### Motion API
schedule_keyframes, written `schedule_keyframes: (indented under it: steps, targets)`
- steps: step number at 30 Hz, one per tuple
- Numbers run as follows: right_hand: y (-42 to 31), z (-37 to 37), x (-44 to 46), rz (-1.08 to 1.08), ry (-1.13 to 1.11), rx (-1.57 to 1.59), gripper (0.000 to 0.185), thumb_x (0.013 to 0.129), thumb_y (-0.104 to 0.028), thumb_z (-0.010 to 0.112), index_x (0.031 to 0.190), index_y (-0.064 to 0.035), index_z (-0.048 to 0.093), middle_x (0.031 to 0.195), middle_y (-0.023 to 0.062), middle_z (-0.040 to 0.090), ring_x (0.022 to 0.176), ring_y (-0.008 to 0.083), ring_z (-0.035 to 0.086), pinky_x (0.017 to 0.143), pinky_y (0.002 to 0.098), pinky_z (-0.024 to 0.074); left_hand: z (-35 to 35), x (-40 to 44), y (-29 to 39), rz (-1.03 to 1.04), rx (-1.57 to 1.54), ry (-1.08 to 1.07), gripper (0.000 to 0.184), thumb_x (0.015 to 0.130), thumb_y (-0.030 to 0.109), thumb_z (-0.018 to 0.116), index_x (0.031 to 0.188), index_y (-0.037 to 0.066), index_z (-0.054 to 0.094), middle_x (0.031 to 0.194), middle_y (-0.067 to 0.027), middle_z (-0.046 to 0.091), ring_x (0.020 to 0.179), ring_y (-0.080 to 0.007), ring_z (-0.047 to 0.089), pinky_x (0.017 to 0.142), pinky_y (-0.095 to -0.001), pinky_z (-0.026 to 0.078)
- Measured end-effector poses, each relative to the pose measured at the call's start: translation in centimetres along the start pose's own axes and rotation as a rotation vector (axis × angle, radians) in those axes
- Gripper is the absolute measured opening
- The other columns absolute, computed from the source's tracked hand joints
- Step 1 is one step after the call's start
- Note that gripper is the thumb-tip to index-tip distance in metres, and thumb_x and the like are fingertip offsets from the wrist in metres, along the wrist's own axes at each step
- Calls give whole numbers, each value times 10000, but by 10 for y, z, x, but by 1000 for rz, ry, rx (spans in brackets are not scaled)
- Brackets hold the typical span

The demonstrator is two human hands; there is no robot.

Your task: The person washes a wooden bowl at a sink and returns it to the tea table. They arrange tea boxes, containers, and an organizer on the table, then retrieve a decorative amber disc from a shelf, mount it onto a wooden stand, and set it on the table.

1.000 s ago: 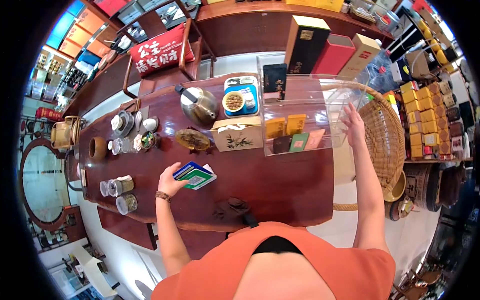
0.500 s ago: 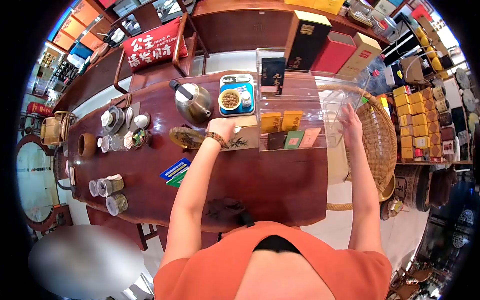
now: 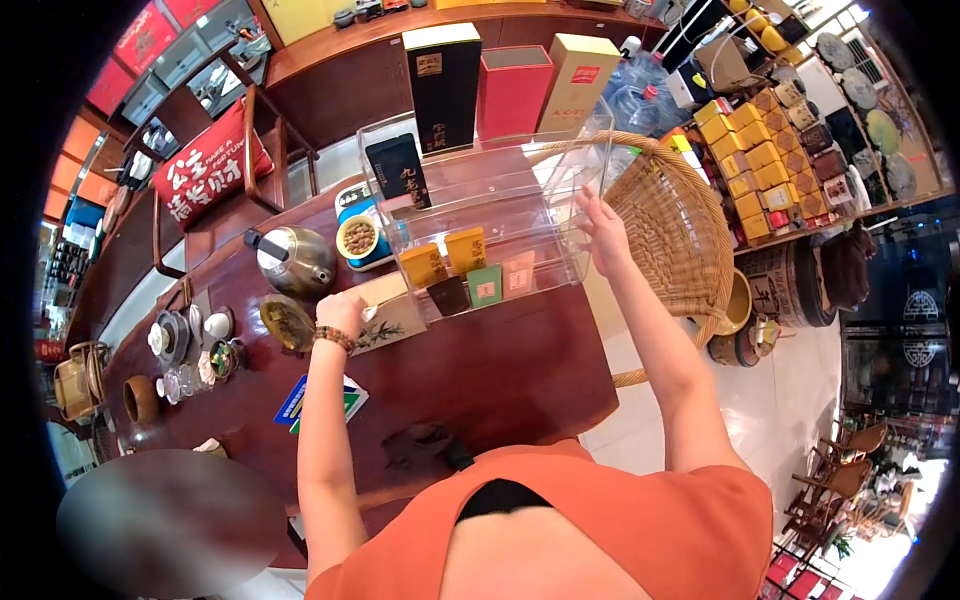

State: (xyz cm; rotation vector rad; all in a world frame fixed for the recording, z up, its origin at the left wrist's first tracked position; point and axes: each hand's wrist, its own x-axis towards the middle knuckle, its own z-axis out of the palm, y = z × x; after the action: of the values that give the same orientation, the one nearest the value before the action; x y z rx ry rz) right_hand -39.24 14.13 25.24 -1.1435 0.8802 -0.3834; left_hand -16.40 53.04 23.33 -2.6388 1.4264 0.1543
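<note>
My left hand, with a beaded bracelet at its wrist, is closed just left of a clear acrylic display stand. A small white thing, perhaps tissue or cloth, shows at its fingertips. My right hand is raised with fingers apart by the stand's right side; whether it touches the acrylic I cannot tell. On the stand are a black pouch, yellow packets, a green packet and a pink packet. A flat box with a leaf print lies beside the left hand.
A steel kettle and a bowl of brown pieces stand behind my left hand. Tall boxes rise behind the stand. Right of the table is a wicker chair. Tea ware and a wooden chair are at left.
The view has turned to the right and tilted, so the table and stand appear further left. Both hands stay near the stand's two sides, the left closed and the right with fingers spread.
</note>
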Motion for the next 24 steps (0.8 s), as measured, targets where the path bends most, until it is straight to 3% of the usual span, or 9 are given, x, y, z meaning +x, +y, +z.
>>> schedule_keyframes:
  steps: [7,8,11,12,14,16,20,21,24]
  targets:
    - [-1,-10,1,-36,-15,-79,590,879,-532,501,1374,-225,399,1374,3,430,1084,277,450,922,641,281,-7,-7,3,-51,-127,-14,145,738,187,607,852,178,695,782,-95,662,767,-278,644,673,-408,509]
    - [0,-11,1,-24,32,-70,523,870,-488,542,1315,-219,485,1254,-35,531,966,199,481,796,492,387,2,-8,2,-89,-173,4,161,746,213,621,886,179,693,816,-95,669,789,-284,643,700,-414,509]
    - [-2,-13,0,-25,-20,-102,574,875,-529,501,1358,-229,423,1355,2,459,1211,302,424,902,605,319,-29,-21,24,-141,-221,-37,270,761,142,591,1028,142,631,1003,-128,638,963,-307,596,781,-406,502]
    - [1,-12,2,-45,-19,-99,576,883,-535,486,1366,-230,413,1376,-3,438,1157,289,452,897,599,322,17,-28,16,7,-190,305,310,748,68,556,1056,84,589,1029,-127,618,977,-296,582,799,-392,496]
    - [-3,-7,-2,-47,-50,-63,541,935,-452,442,1417,-240,318,1406,3,398,1028,219,475,787,477,396,-10,-45,35,-47,-151,417,345,740,67,555,1084,63,538,1048,-101,596,1022,-292,555,844,-367,471]
    - [-3,-9,-2,-49,-84,-65,535,938,-451,441,1413,-230,327,1405,8,397,1020,215,475,780,466,412,-14,-59,41,-65,-218,505,381,733,68,565,1113,53,540,1071,-110,595,1017,-309,558,835,-376,479]
    - [0,-17,3,-48,-73,-122,582,888,-510,500,1390,-244,371,1400,2,410,1128,308,446,882,582,348,-25,-66,48,-156,-454,492,483,737,155,664,1186,37,530,1120,-128,595,1047,-310,548,875,-389,460]
    - [2,-19,5,-50,-87,-98,504,924,-393,495,1391,-255,365,1387,-10,420,948,184,503,770,464,422,-27,-59,50,-135,-486,498,503,733,178,681,1192,39,529,1122,-132,595,1050,-306,545,874,-386,459]
    - [-3,-8,-1,-30,-49,-90,516,919,-419,503,1384,-235,377,1355,-16,456,933,164,513,785,501,416,-47,-33,76,-115,-582,503,512,747,222,702,1198,45,533,1097,-144,611,1028,-300,566,853,-374,467]
